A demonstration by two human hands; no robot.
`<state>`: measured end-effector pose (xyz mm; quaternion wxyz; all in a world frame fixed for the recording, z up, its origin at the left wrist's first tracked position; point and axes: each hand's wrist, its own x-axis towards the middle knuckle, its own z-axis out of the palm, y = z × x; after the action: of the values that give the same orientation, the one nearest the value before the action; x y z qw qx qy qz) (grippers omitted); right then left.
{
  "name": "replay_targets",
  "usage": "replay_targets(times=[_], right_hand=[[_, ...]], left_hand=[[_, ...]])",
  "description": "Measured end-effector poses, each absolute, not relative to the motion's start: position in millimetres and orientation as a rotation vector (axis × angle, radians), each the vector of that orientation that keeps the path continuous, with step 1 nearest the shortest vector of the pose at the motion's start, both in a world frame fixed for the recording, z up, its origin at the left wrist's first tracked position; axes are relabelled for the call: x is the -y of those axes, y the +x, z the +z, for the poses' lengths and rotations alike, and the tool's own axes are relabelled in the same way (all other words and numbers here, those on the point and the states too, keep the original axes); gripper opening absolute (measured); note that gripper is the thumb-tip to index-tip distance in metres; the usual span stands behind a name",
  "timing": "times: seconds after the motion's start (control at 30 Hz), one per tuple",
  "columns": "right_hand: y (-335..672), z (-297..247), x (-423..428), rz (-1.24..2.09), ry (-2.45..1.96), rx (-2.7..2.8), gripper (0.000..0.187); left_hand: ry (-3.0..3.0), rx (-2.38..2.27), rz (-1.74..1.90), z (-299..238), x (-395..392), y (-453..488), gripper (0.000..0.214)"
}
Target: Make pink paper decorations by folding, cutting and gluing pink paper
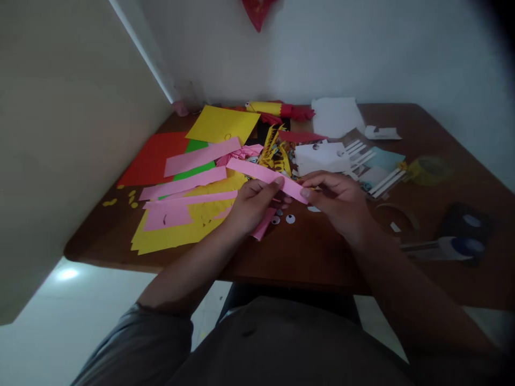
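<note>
The left hand [251,203] and the right hand [340,201] both grip one pink strip [261,172]. The left fingertips close on the strip near its middle. The right thumb and fingers pinch its near end. The strip is held just above the table [314,257] and slants from the paper pile at the far left down to the right hand.

A pink roll [263,225] lies under the left hand, partly covered. Two googly eyes [290,219] lie on bare wood between the hands.

Yellow sheets [177,236] lie left of the hands, with loose strips [189,185] on top and a red sheet [153,158] behind. A tape roll [427,170] lies to the right, well apart from the right hand. A blurred tool [454,247] lies near the front right; its kind cannot be told. White paper [336,115] lies at the back.

Bare wood runs from the hands to the near edge. The yellow sheets reach close to the front left edge. A wall panel [60,161] stands close along the left side.
</note>
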<state>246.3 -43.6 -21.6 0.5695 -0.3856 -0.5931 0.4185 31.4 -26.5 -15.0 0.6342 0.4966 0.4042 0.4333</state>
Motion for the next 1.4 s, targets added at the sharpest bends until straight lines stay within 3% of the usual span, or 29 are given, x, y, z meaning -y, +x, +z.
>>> replay_targets(times=[0.43,0.67,1.03,1.4], right_hand=[[245,-25,43,1.134,-1.0,1.195,0.024],[243,-21,44,1.438,-0.985,1.011,0.045],[241,-15,43,1.483,-0.958,0.913,0.036],[246,-25,39,1.414,-0.943,0.889,0.034]], left_hand=[[1.308,-0.915,1.008,-15,29,31,0.054],[1.179,-0.855,1.102,-18,27,33,0.051],[1.168,-0.864,1.042,-19,27,34,0.061],[1.142,-0.841,1.057,-13,33,38,0.058]])
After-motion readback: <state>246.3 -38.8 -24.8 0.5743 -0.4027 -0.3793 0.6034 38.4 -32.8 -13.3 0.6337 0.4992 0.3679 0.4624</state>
